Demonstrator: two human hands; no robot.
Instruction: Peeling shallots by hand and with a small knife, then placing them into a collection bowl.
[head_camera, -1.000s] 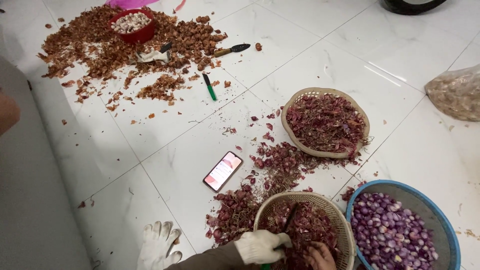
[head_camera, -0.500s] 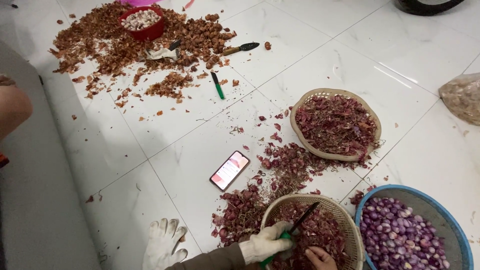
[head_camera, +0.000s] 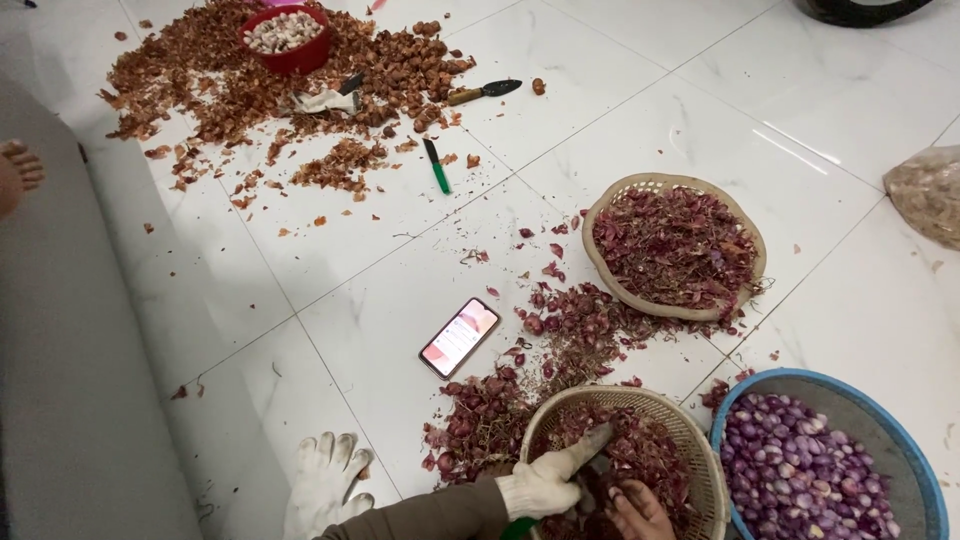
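White knit glove on the left hand (head_camera: 543, 487), olive-brown sleeve (head_camera: 430, 514); bare right hand (head_camera: 640, 510).

Knife (head_camera: 596, 447): now lower and flatter in the near basket (head_camera: 700, 440), blade less raised.
Left hand (head_camera: 545, 485): gloved, shifted slightly over the peels.
View: tilts down a little.

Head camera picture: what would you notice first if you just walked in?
Probably the blue basin of shiny purple peeled shallots at the bottom right. Next to it, the gloved left hand and bare right hand work over a wicker basket of reddish skins. A lit phone lies on the white floor.
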